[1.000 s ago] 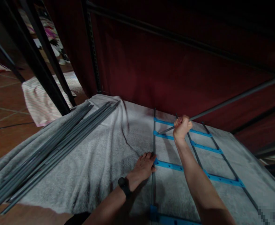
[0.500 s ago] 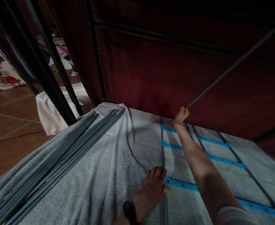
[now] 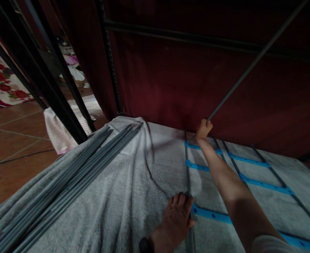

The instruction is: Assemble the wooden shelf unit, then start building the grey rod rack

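My right hand (image 3: 203, 128) is closed around the lower end of a long grey rod (image 3: 252, 62) that slants up to the upper right. The rod's tip sits at the far blue crossbar (image 3: 191, 145) of a frame of thin grey rods and blue bars lying on a grey towel (image 3: 123, 182). My left hand (image 3: 178, 218) lies flat with spread fingers on the frame's left grey rod (image 3: 188, 168), next to the near blue crossbar (image 3: 210, 214). A dark band is on my left wrist.
A bundle of several grey rods (image 3: 73, 182) lies on the towel at the left. A dark red fabric wall (image 3: 170, 77) with black metal bars stands behind. Black frame posts (image 3: 51, 80), a striped cloth (image 3: 62, 130) and a tiled floor (image 3: 9, 147) are at the left.
My right hand has moved away toward the far end of the frame, and the rod it holds has tilted up much steeper. My left hand stayed on the left rod; the view shifted.
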Motion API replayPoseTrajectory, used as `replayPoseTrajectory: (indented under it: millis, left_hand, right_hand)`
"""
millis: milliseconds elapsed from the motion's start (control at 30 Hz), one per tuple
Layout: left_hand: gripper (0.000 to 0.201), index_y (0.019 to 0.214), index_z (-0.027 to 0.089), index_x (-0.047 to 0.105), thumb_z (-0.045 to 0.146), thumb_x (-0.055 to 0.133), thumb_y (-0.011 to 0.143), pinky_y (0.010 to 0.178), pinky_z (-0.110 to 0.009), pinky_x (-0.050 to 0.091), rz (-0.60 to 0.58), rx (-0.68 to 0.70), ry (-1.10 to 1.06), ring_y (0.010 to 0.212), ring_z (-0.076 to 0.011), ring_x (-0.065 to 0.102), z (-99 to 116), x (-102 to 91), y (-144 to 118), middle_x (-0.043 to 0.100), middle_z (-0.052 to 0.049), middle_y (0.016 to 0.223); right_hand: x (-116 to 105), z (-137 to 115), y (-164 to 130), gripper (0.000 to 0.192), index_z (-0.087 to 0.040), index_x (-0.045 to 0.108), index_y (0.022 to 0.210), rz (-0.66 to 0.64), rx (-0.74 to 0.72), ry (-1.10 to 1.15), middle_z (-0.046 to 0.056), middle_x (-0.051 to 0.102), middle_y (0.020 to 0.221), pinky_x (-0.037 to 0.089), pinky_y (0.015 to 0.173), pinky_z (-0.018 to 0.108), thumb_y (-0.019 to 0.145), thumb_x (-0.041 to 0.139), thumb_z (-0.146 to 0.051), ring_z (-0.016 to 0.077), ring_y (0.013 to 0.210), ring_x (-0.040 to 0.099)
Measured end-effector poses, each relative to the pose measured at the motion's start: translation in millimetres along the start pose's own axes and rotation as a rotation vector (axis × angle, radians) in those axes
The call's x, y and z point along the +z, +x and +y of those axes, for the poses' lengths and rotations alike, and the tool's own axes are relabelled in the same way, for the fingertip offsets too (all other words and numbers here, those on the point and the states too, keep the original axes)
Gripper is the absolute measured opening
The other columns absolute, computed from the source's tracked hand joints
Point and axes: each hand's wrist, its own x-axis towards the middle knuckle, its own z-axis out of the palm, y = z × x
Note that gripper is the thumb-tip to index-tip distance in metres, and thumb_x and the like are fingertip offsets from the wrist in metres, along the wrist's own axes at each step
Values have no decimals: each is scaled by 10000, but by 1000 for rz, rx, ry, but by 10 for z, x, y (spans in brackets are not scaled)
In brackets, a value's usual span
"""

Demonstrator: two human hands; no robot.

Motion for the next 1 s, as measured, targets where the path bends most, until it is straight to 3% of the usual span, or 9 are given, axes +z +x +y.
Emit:
replayPoseTrajectory:
  millis: [167, 400, 800, 1000]
  left_hand:
    - [648, 1559, 297, 246, 544, 378, 975, 1115, -522, 360, 8, -2, 2, 1371, -318, 361, 26, -29, -15, 401, -102, 1511]
    - [685, 1574, 306, 198, 542, 409, 966, 1140, -538, 330, 2, -27, 1, 1400, -332, 343, 14, 77, -7, 369, -108, 1538]
    - [662, 1563, 307, 240, 547, 401, 967, 1138, -531, 347, -20, -33, -41, 1383, -324, 373, 53, -50, -2, 388, -101, 1528]
    - [667, 1566, 295, 229, 520, 423, 968, 1143, -528, 342, -13, -26, -20, 1399, -324, 352, 52, 5, -18, 383, -106, 1530]
  right_hand:
    - [-41, -10, -18, 313, -264, 255, 617, 115, 1, 111, -99, 220, 513, 220, 387, 225, 744, 506, -401, 72, 428, 219]
    - [83, 38, 28, 329, -261, 252, 590, 6, -5, 51, -94, 213, 507, 210, 401, 226, 759, 509, -378, 74, 439, 240]
    - [-51, -33, -66, 326, -257, 288, 519, 0, -7, 172, -100, 264, 429, 189, 356, 221, 704, 534, -364, 63, 368, 237]
    - [-103, -47, 7, 324, -259, 278, 546, 46, 41, 167, -101, 254, 435, 190, 346, 224, 733, 513, -379, 67, 358, 239]
